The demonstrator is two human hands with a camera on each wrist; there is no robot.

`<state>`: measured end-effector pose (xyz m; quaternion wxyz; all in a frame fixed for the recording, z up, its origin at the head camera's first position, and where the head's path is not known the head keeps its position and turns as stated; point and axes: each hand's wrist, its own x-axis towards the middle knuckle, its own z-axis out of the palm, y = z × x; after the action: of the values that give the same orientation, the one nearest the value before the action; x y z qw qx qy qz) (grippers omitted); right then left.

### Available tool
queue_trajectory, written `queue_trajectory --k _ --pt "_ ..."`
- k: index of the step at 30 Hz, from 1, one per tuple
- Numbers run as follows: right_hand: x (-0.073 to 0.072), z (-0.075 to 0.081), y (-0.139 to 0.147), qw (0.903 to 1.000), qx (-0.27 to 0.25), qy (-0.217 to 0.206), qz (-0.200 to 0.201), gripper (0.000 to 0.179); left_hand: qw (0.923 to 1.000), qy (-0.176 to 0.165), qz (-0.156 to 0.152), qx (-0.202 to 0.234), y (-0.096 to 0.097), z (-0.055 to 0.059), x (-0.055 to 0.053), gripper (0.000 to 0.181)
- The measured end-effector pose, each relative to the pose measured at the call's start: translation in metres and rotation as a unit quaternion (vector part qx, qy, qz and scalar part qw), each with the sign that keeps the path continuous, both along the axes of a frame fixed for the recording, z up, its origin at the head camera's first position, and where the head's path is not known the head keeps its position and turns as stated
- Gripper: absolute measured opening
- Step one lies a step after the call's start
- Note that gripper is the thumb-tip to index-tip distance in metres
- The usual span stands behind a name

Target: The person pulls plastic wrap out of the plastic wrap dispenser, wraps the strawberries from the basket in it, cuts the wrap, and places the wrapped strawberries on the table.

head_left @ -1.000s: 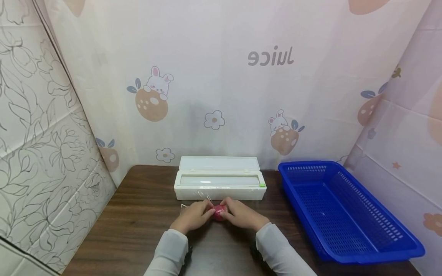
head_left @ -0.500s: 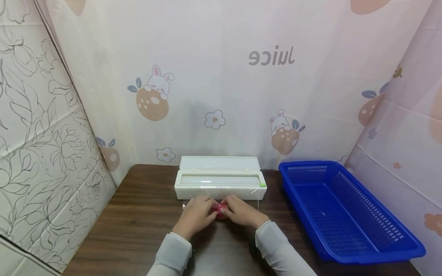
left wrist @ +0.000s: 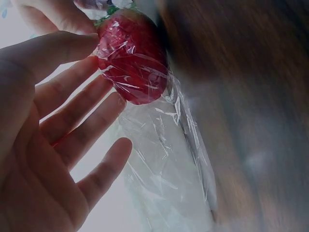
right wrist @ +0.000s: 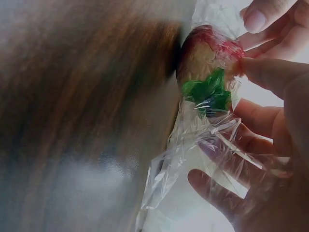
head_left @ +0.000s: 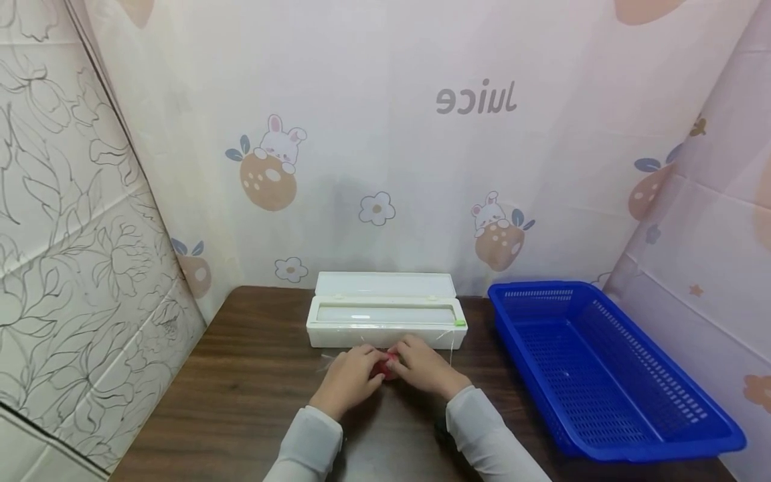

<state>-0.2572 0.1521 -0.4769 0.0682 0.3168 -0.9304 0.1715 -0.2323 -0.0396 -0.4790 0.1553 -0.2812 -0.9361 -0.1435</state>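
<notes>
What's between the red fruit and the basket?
The head view shows the right hand next to the fruit, a clear film edge by its wrist, then bare tabletop up to the basket.

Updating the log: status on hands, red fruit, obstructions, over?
Left hand, right hand both touching red fruit. Fruit wrapped in clear film. Loose film overlapping right fingers, possible snag.

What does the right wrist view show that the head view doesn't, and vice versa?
Right wrist only: the green leaves on the red fruit, seen through clear film.

Head only: the blue basket, the raised lid of the white box, and the printed backdrop.

Both: the red fruit, clear film, wooden table, left hand and right hand, the left only partly in the wrist view.
</notes>
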Motion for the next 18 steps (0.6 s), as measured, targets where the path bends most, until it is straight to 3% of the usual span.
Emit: queue_trajectory --k 7,14,18 --pt "0.011 0.002 0.002 0.9984 0.027 0.012 -0.048 0.038 0.9999 -0.016 -0.001 0.0 -0.001 0.001 -0.005 0.034" --pt "0.03 0.009 -0.011 0.995 -0.055 0.06 -0.059 0.027 0.9999 -0.013 0.006 -0.007 -0.001 0.001 -0.007 0.036" --pt "0.038 0.009 -0.017 0.996 -0.045 0.049 -0.059 0.029 0.9998 -0.015 0.009 -0.006 -0.001 0.0 -0.007 0.034"
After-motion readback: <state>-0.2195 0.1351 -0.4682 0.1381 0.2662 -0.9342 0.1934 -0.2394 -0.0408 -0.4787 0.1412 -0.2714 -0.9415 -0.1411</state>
